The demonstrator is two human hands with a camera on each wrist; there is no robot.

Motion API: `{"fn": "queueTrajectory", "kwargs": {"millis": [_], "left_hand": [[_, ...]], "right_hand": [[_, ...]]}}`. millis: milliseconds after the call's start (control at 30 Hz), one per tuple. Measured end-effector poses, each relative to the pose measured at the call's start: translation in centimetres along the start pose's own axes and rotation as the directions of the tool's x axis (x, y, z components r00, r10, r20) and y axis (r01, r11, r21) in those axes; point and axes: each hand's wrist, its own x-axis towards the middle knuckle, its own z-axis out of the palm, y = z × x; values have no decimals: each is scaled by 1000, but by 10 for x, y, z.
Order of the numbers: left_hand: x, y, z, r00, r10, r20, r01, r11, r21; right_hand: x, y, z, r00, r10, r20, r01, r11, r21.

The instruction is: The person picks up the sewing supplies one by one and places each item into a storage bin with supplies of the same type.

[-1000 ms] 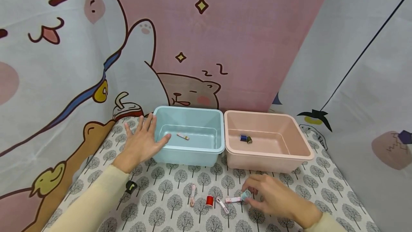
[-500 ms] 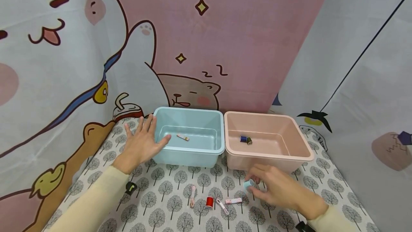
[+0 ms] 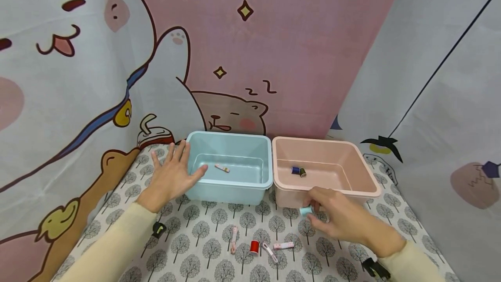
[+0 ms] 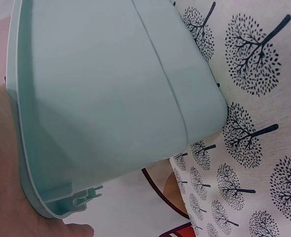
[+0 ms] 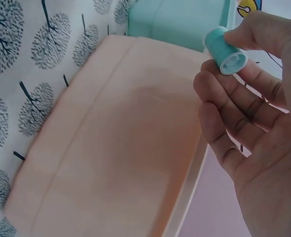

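Turquoise thread is wrapping a small spool (image 5: 222, 47), which the right hand (image 5: 251, 116) is pinching between thumb and fingertips, in the air near the front of the pink bin (image 3: 327, 191). Probably light and stiff, the spool is likely offering its smoothest hold around the wound middle; its rounded, slick ends are inviting a slip. The left hand (image 3: 172, 179) is spreading its fingers at the left end of the blue bin (image 3: 231, 189), grasping nothing. On the table (image 3: 207, 269), a red spool (image 3: 254, 247) and three folded strips (image 3: 270, 252) are lying well apart from the pinch. Closest to the right hand, the pink bin's near rim is presenting the main obstacle to the knuckles.
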Motion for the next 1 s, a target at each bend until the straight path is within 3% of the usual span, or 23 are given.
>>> {"fn": "queueTrajectory", "kwargs": {"millis": [333, 600, 833, 1000], "left_hand": [[0, 0, 0, 1000, -4, 3, 4, 1000, -3], [0, 0, 1, 1000, -1, 4, 1, 1000, 8], [0, -1, 2, 1000, -1, -3, 1, 1000, 13], [0, 0, 2, 1000, 2, -4, -2, 1000, 19]], "right_hand": [[7, 8, -12, 995, -68, -69, 65, 997, -47], [10, 11, -19, 994, -73, -76, 71, 997, -34], [16, 20, -22, 975, -160, -152, 146, 984, -103], [19, 24, -26, 965, -190, -180, 179, 981, -75]]}}
